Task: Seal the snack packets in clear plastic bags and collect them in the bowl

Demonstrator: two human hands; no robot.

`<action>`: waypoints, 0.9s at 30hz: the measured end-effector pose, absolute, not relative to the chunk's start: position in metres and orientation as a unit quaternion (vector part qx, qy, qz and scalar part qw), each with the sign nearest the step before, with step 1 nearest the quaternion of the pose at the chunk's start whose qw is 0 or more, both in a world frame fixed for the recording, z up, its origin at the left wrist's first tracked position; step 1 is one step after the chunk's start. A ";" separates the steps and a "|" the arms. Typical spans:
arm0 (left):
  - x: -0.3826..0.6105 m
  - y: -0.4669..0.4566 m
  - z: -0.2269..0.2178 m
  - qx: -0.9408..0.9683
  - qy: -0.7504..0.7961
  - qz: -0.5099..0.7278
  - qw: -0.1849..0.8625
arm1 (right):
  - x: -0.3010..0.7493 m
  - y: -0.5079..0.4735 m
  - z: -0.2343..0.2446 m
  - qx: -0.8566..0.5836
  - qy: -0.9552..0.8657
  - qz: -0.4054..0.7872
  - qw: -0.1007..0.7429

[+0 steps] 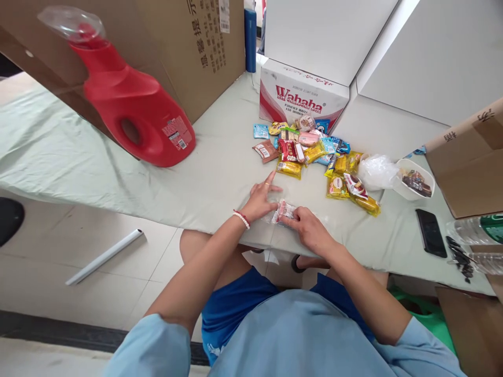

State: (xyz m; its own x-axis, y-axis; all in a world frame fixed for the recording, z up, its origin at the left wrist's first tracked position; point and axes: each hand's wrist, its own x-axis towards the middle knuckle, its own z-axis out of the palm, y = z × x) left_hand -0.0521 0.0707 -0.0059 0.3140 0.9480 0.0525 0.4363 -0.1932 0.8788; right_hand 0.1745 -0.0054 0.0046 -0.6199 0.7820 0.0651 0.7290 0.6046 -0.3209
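A clear plastic bag with small pink-and-white snack packets (283, 211) inside lies on the pale green tablecloth (220, 173), close to the near edge. My left hand (261, 200) rests on the bag's left side, fingers spread flat, a red-and-white bracelet on its wrist. My right hand (308, 226) pinches the bag's right end between thumb and fingers. A pile of wrapped snacks (314, 157) in yellow, red and blue lies just beyond my hands.
A big red detergent bottle (129, 99) stands at the left by a brown cardboard box (196, 47). A Wahaha carton (301, 97) sits behind the snacks. At the right are a crumpled plastic bag (377, 172), a white bowl (415, 179), a black phone (430, 232) and another cardboard box (469, 162).
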 end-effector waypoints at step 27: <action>-0.073 0.010 0.018 0.630 0.565 0.333 0.415 | 0.177 -0.023 0.002 -0.407 -0.867 0.203 0.205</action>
